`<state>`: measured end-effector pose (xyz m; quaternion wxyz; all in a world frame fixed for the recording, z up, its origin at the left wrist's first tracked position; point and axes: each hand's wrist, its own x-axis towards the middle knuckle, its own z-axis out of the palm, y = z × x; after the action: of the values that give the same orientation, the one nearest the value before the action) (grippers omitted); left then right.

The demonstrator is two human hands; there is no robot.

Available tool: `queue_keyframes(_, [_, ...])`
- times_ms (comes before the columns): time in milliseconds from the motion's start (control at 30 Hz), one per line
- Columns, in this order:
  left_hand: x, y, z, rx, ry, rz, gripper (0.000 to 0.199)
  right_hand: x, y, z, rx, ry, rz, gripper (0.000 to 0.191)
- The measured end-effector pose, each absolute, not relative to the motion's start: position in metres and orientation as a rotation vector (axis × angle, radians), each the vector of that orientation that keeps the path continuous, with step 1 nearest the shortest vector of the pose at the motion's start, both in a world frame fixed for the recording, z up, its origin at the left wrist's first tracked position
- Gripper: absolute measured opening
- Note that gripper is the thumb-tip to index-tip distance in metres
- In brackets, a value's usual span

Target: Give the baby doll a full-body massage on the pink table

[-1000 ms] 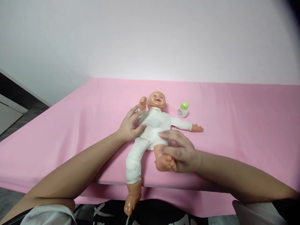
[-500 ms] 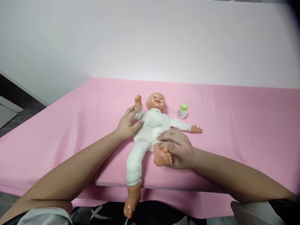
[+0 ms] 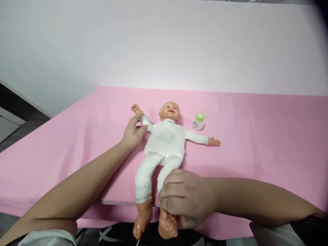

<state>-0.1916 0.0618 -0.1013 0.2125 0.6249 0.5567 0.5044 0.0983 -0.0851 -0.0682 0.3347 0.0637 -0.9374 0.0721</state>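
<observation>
A baby doll [image 3: 166, 138] with a white cloth body lies on its back, its head away from me. My left hand [image 3: 134, 133] has its thumb and fingers around the doll's raised arm [image 3: 145, 122], on the left side. Lower down, my right hand [image 3: 188, 198] is wrapped round the doll's leg on the right, just above the foot [image 3: 167, 225]. The other leg [image 3: 143, 182] lies straight, and its foot hangs past the table edge. On the right, the doll's other arm [image 3: 197, 137] is stretched out.
A small clear bottle [image 3: 198, 123] with a green cap stands right of the doll's head. Pink cloth [image 3: 256, 136] covers the table, whose front edge is close to my body. A pale wall [image 3: 164, 44] rises behind.
My right hand has brought the doll's bent leg down and straightened it toward me. The doll's arm by my left hand has swung outward to the left, and that hand has shifted slightly left.
</observation>
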Motion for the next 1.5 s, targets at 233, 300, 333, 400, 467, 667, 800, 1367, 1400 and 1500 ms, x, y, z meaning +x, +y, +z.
queue_keyframes(233, [-0.177, 0.038, -0.088, 2.509, 1.207, 1.104, 0.061, 0.123, -0.059, -0.056, -0.194, -2.095, 0.154, 0.037])
queue_keyframes(300, [-0.172, 0.035, -0.087, 2.588, 1.115, 0.982, 0.059, 0.126, -0.043, -0.06, -0.321, -2.043, 0.105, 0.048])
queue_keyframes(333, [-0.17, 0.035, -0.086, 2.602, 1.096, 0.943, 0.059, 0.126, -0.035, -0.063, -0.396, -2.034, 0.094, 0.05])
queue_keyframes(400, [-0.169, 0.034, -0.086, 2.596, 1.103, 0.904, 0.061, 0.125, -0.021, -0.069, -0.54, -2.034, 0.096, 0.049])
queue_keyframes(467, [-0.168, 0.034, -0.086, 2.577, 1.119, 0.886, 0.063, 0.123, -0.013, -0.074, -0.616, -2.05, 0.113, 0.047])
queue_keyframes(667, [-0.172, 0.037, -0.087, 2.417, 1.329, 1.029, 0.069, 0.124, -0.026, -0.065, -0.471, -2.068, 0.07, 0.043])
queue_keyframes(800, [-0.184, 0.047, -0.088, 2.163, 1.581, 1.204, 0.068, 0.123, -0.05, -0.051, -0.258, -2.178, 0.135, 0.032])
queue_keyframes(1367, [-0.209, 0.048, -0.06, 2.012, 2.283, 0.59, 0.047, 0.103, -0.067, -0.081, 0.214, -2.527, 0.358, 0.039])
queue_keyframes(1400, [-0.21, 0.047, -0.059, 2.006, 2.302, 0.581, 0.048, 0.105, -0.062, -0.082, 0.178, -2.448, 0.457, 0.041])
queue_keyframes(1500, [-0.208, 0.044, -0.057, 2.039, 2.315, 0.584, 0.051, 0.114, -0.042, -0.081, -0.068, -2.212, 0.57, 0.029])
